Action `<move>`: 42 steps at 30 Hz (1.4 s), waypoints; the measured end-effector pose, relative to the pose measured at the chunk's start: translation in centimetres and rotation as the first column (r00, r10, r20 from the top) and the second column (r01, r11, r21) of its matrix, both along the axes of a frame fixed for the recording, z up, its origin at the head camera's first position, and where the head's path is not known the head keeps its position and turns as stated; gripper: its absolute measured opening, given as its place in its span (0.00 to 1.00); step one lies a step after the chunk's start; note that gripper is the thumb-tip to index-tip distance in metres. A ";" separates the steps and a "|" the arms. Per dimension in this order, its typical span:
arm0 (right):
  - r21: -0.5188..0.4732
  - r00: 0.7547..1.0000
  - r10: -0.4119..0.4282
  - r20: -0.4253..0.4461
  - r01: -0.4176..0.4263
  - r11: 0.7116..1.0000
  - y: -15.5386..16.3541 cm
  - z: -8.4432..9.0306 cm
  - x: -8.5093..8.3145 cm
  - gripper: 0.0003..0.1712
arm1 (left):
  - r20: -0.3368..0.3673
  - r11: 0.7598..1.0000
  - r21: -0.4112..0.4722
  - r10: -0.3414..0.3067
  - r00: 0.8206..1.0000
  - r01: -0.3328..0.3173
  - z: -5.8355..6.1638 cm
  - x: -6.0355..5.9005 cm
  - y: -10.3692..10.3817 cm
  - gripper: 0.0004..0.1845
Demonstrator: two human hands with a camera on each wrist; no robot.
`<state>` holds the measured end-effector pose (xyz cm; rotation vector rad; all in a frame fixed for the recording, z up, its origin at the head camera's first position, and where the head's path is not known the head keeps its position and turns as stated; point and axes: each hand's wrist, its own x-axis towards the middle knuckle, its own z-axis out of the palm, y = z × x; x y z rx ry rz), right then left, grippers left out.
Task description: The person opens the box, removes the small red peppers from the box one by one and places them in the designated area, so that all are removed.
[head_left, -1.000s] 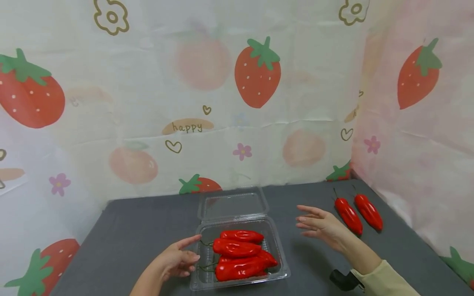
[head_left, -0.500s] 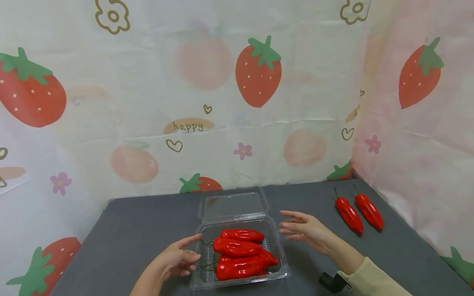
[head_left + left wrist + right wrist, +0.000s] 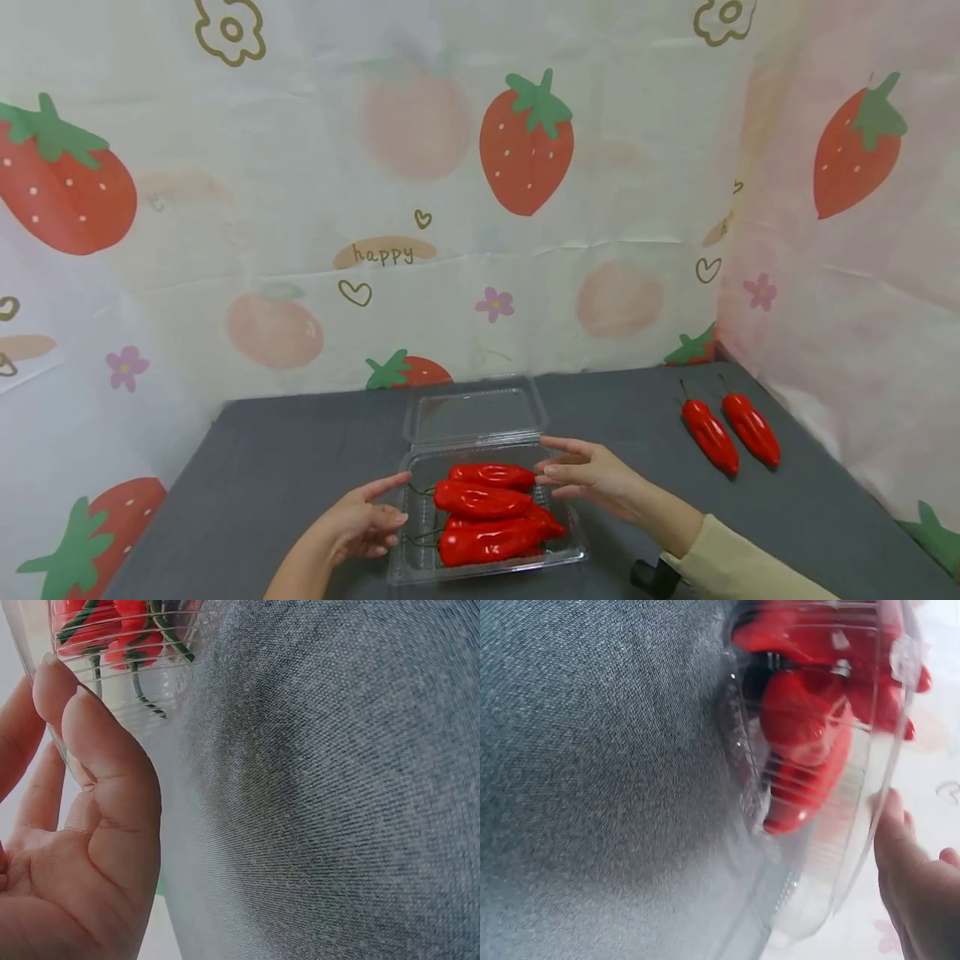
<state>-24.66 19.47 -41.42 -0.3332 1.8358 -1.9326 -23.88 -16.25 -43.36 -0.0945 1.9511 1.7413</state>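
The clear box of red peppers sits open on the bench. The left hand rests at its left wall with relaxed fingers, and the right hand reaches its right rim, fingers straight and apart. Seemingly the closing step: the lid next needs folding forward.

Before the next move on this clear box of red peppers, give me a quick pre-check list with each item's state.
1. Clear box flat on the grey table: ok.
2. Lid open, hinged back: ok.
3. Peppers in box below the rim: cannot tell.
4. Left hand at the box's left wall: ok.
5. Right hand empty, at the right rim: ok.
6. Two loose peppers lie outside the box: not ok.
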 end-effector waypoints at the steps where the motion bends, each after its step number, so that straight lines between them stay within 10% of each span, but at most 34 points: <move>1: 0.007 1.000 -0.001 0.004 0.001 1.000 -0.2 0.0 -0.1 0.44 | -0.001 1.000 0.003 0.000 1.000 0.000 0.0 0.0 0.0 0.37; 23: 0.249 0.998 0.031 -0.046 -0.018 0.968 -4.7 -1.7 -1.3 0.32 | -0.007 1.000 0.000 -0.001 1.000 0.001 -0.1 0.0 0.0 0.37; 42: 0.249 0.994 0.104 -0.029 -0.094 0.964 -6.1 -2.5 -0.9 0.33 | 0.012 1.000 -0.014 0.007 1.000 -0.007 0.1 0.0 0.0 0.36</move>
